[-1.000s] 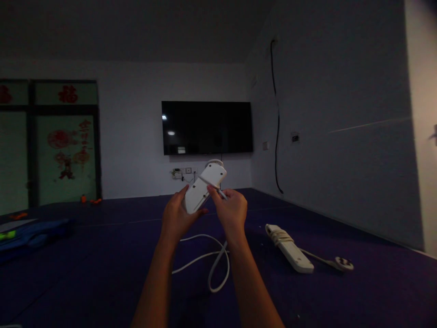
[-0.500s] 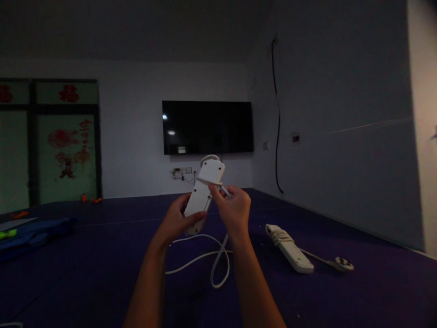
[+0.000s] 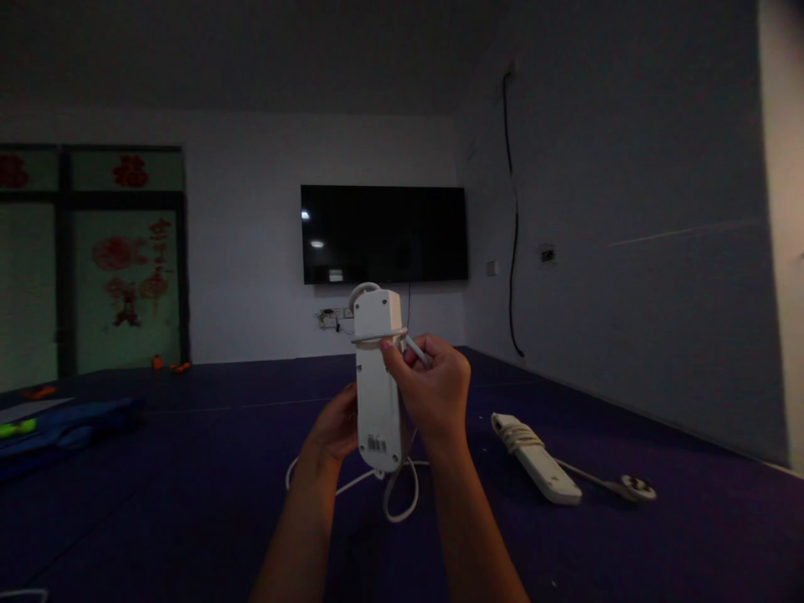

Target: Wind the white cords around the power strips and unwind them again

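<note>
A white power strip (image 3: 378, 394) is held up in front of me, its screwed back with a barcode label facing me. My left hand (image 3: 336, 423) grips it from the left, the fingers hidden behind it. One turn of white cord (image 3: 380, 337) goes around its upper part, and another loop of cord arches over its top end. My right hand (image 3: 435, 381) pinches the cord at the strip's right edge, thumb against the strip's back. Loose cord (image 3: 402, 512) hangs and curls on the dark blue surface below.
A second white power strip (image 3: 545, 469), cord wound around one end, lies to the right with its plug (image 3: 637, 487) trailing. Blue cloth (image 3: 81, 423) lies at the left, orange bits (image 3: 179, 368) farther back. A television (image 3: 384, 234) hangs on the far wall.
The power strip has turned from tilted to nearly upright, its back now more fully facing me. My left hand's thumb has gone from its front. My right hand keeps its pinch on the cord.
</note>
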A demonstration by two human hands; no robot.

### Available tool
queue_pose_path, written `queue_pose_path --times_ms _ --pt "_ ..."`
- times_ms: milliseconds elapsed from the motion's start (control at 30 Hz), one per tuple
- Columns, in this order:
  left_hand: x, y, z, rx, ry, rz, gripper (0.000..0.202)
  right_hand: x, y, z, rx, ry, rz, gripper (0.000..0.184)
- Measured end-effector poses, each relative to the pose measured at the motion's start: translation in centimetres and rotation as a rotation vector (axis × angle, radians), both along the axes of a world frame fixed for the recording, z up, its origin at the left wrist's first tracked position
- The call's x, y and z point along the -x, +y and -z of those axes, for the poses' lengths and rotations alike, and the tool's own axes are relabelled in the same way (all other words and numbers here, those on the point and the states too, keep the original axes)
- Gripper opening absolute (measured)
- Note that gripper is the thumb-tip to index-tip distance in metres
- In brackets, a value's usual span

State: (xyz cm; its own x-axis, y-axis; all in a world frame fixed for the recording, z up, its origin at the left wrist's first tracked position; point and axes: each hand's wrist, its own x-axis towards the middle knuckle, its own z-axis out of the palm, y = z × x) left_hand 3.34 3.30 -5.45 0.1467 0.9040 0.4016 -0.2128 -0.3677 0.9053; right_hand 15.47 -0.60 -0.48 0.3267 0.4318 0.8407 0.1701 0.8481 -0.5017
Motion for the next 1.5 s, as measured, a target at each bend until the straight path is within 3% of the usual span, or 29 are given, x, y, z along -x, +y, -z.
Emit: queue_pose_path --times_ms 133,267,567,767,1033,1267,1500 --pt "-1.2 0.5 0.5 0.113 -0.226 0.269 0.027 -0.2 -0.2 -0.1 -0.021 0.025 0.067 0.033" --pt "-1.4 0.7 0.8 0.108 -0.417 0.504 0.027 -0.5 0.2 0.0 -0.06 0.023 0.075 0.032" --pt "-0.3 0.4 1.0 0.004 -0.423 0.636 0.036 -1.1 1.9 0.4 0.006 -0.078 -0.022 0.035" --pt "0.6 -0.2 -0.1 -0.017 -0.281 0.512 0.058 -1.9 2.3 0.4 0.088 -0.223 0.056 0.04" --pt "2.4 -0.8 -1.3 -0.184 -0.099 0.168 0.058 -2.0 1.5 -0.1 0.135 -0.386 0.187 0.036" --pt "2.2 -2.0 -2.4 -0.297 0.073 -0.048 0.057 -1.9 0.7 -0.4 0.229 -0.354 0.031 0.025" --pt "1.8 -2.2 -3.0 -0.379 0.181 -0.255 0.054 -2.4 1.0 0.0 0.285 -0.35 -0.116 0.028"
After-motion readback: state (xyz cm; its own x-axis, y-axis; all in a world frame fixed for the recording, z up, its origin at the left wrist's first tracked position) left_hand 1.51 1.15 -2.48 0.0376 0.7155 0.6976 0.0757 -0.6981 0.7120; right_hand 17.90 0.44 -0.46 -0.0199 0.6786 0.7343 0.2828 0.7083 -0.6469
